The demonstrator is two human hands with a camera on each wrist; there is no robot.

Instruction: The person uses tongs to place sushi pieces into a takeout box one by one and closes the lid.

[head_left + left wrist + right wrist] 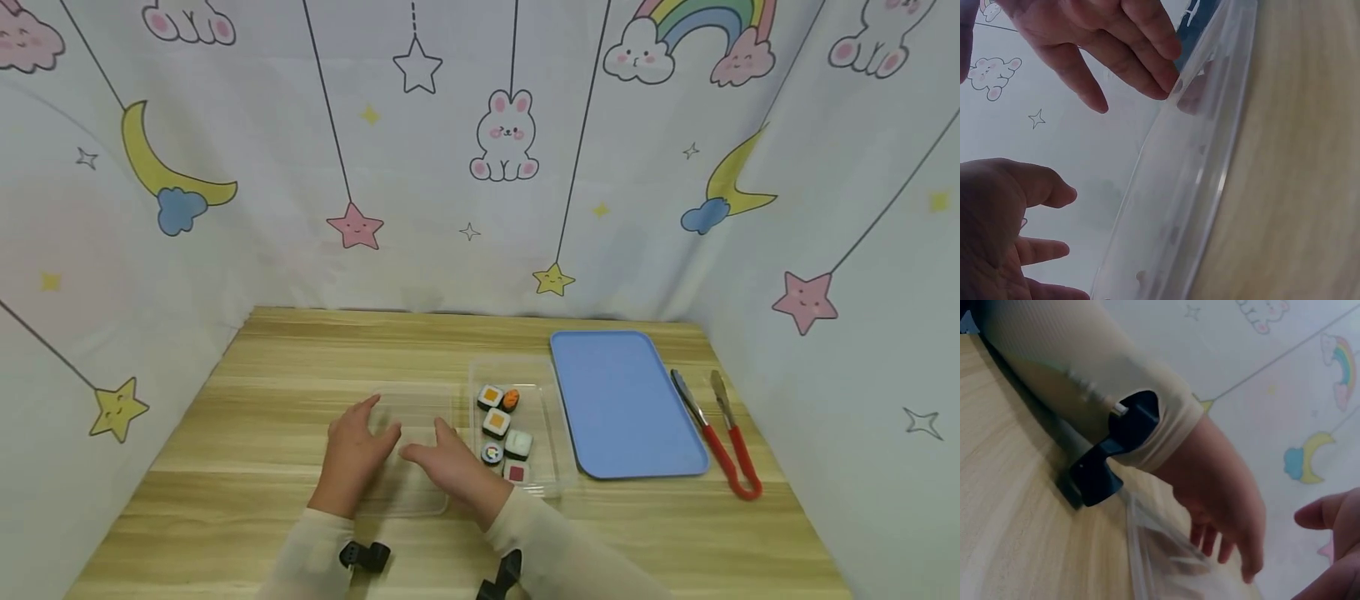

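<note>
A clear plastic box [408,492] lies on the table in front of me. My left hand [352,458] is over its left side with fingers spread and nothing in its grasp. Over the box's right side is my right hand [459,471], its thumb pointing toward the left hand. In the left wrist view the box's see-through wall [1160,206] slants past both hands, and the right hand's fingertips overlap its upper edge. The left hand [1225,494] also shows in the right wrist view, fingers hanging down close over the clear plastic.
To the right, a second clear container [543,425] holds several sushi pieces [497,423]. Beyond it lies a blue tray [630,404]. Tongs [731,454] with red handles rest at the table's right side. A patterned curtain [435,167] stands behind the wooden table [247,433].
</note>
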